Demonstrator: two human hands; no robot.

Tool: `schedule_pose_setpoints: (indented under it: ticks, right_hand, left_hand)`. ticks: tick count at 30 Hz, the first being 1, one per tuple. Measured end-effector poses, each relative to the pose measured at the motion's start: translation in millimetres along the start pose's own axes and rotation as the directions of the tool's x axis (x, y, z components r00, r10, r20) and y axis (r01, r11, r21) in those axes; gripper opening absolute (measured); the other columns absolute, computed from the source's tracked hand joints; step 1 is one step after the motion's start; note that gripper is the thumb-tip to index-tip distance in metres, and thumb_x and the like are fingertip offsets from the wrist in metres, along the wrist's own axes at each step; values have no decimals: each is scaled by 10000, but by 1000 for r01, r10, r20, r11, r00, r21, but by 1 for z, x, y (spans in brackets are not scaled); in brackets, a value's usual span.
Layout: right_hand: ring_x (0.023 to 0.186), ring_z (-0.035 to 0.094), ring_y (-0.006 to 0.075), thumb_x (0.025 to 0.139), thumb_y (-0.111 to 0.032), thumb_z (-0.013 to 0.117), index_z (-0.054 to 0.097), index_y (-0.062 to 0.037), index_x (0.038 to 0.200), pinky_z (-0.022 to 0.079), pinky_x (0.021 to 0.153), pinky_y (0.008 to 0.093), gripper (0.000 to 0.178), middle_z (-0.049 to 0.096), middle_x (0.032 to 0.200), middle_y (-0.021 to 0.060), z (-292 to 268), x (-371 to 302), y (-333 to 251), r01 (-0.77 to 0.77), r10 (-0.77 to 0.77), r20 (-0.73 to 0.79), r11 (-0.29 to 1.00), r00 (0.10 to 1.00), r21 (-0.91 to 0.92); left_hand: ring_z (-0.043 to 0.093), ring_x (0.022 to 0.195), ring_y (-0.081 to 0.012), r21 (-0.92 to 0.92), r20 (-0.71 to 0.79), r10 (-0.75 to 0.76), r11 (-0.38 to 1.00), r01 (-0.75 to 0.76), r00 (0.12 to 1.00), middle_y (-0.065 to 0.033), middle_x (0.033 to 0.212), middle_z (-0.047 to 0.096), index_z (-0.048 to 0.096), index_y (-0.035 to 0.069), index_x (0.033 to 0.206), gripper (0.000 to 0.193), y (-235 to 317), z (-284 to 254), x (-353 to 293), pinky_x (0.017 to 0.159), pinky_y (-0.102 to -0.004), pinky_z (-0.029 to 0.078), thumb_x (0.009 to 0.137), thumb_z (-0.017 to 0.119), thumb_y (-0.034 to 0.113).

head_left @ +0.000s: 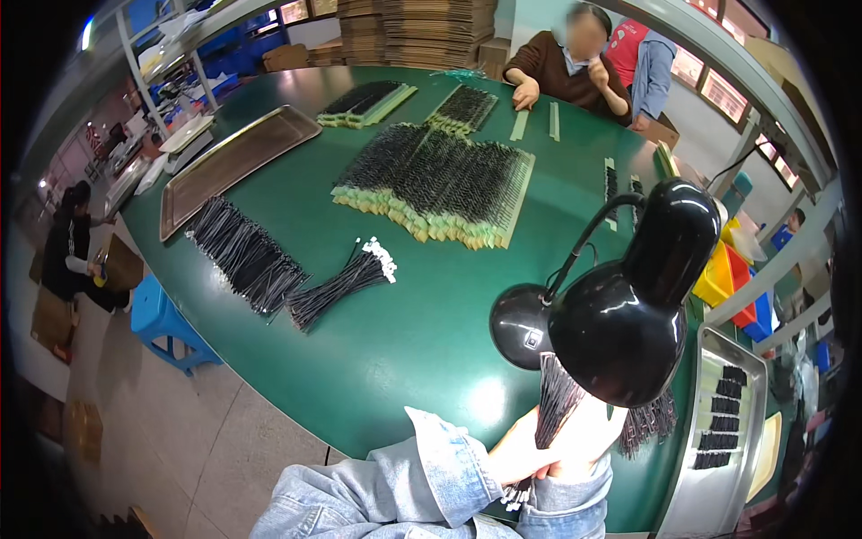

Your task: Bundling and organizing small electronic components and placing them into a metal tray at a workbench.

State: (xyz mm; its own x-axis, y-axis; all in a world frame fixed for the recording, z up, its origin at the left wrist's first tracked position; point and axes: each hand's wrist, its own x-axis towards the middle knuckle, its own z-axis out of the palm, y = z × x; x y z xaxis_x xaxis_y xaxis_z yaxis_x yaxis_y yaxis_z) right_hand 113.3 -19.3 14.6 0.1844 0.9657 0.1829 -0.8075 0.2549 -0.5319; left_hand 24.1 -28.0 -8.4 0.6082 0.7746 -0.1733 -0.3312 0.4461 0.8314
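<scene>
A bundle of thin black wires (558, 402) stands upright in my left hand (519, 451), whose fingers are closed round it. White connector ends stick out below that hand, above my sleeves. My right hand (588, 433) is right beside it, crossing close to the bundle and washed out by the lamp's light. Its fingertips are hidden behind the black desk lamp (620, 332), so their grip does not show. More dark wires (651, 424) lie on the table just right of my right hand, partly covered by the lampshade.
On the green table (395, 359) lie black wire bundles (247, 256), another with white connectors (346, 283) and rows of wires on green strips (431, 184). A brown tray (238, 171) is at left, a metal tray (691, 485) at right. A co-worker (566, 67) sits across.
</scene>
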Motion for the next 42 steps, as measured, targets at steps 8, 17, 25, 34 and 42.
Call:
schedule_pose_setpoints:
  ticks: [8,17,25,34,42]
  right_hand:
    - [1166,332,212,859,-364,300,294,-43,1258,228,982,342,512,340,1284,106,-37,-6,2,11,-2,-31,958,1000,288]
    - [706,505,152,803,-200,455,496,-58,990,422,615,281,238,547,824,45,-22,-9,12,-239,296,-375,952,879,192]
    - [620,470,132,785,-166,493,525,-68,860,391,542,260,127,517,688,23,-18,-10,24,-324,347,-443,937,826,129]
    - [620,457,131,780,-166,494,513,-77,824,383,561,263,101,498,664,16,-8,-9,27,-377,396,-401,917,826,130]
    - [621,450,142,767,-166,499,497,-76,839,383,567,268,115,472,670,23,-25,-14,29,-400,435,-398,900,808,173]
  left_hand:
    - [445,371,-101,-95,-100,-140,987,130,985,-66,654,500,387,-3,1027,269,23,-18,-4,348,-214,372,796,495,85]
    - [544,735,-311,935,-190,571,-142,324,799,-150,837,527,442,27,1057,401,99,-145,-14,662,-374,434,701,603,118]
    - [421,979,-352,922,-54,564,-289,258,824,-212,1037,446,368,-36,1186,736,94,-172,-46,855,-418,352,634,687,333]
    - [428,994,-357,955,-214,282,-141,262,935,-233,1024,473,408,-62,1149,695,194,-250,-41,869,-367,352,600,671,274]
    - [560,823,-379,835,-439,194,-272,478,877,-264,822,568,463,-53,916,532,164,-295,10,758,-387,452,512,696,203]
